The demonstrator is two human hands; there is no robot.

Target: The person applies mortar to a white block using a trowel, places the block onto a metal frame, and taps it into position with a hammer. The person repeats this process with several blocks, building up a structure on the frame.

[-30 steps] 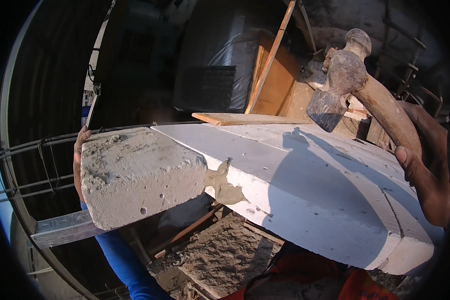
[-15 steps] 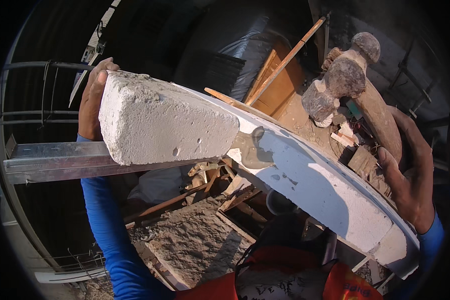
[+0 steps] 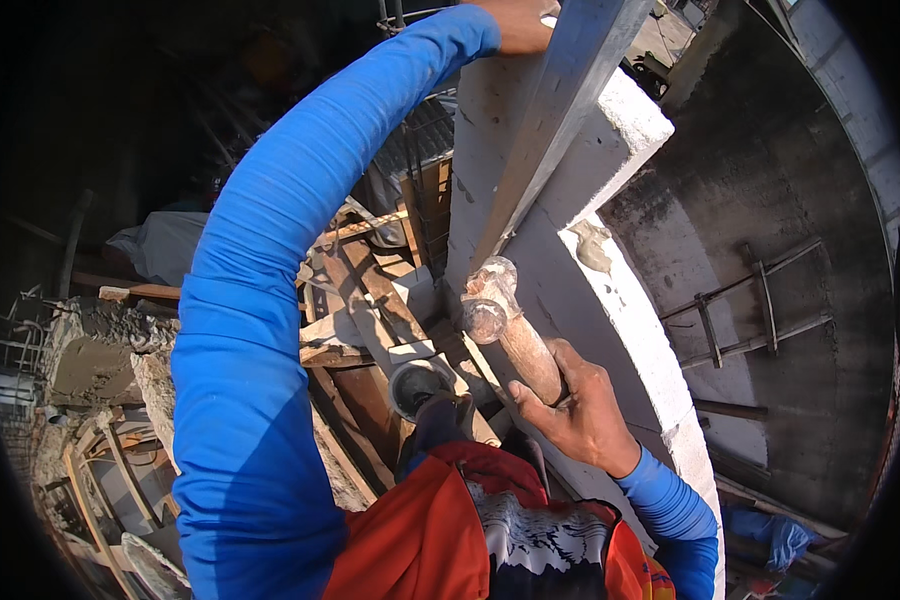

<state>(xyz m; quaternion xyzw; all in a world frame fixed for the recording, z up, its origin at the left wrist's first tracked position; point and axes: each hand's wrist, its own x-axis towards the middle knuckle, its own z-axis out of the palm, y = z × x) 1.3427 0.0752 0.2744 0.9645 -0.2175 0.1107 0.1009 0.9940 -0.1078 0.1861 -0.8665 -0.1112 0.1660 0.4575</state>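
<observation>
Near the centre of the view, a dusty hammer [image 3: 526, 352] slants with its stout head toward the upper left, in front of a wall of pale blocks [image 3: 560, 285]. The person's right hand [image 3: 585, 410] grips its handle, fingers wrapped around it. Just above the hammer's head is the lower end of a metal bar [image 3: 555, 125], which rises along the wall's broad face; whether they touch is unclear. The left hand [image 3: 518, 24], partly cut off at the top edge, is beside the bar and the uppermost block [image 3: 622, 150]; its fingers are hidden, so I cannot tell its grip.

The wall's broad face is smooth and shaded, its narrow edge chalky and sunlit, with a patch of grey mortar [image 3: 593, 246] just below that block, which juts out to the right. Left of the wall, wooden planks [image 3: 365, 300] lie jumbled, with a pale sheet [image 3: 160, 247] farther left in shadow. To the right, a ladder-like frame [image 3: 760, 300] lies against a dark, stained surface [image 3: 740, 180], and blue plastic [image 3: 782, 535] is crumpled at lower right.
</observation>
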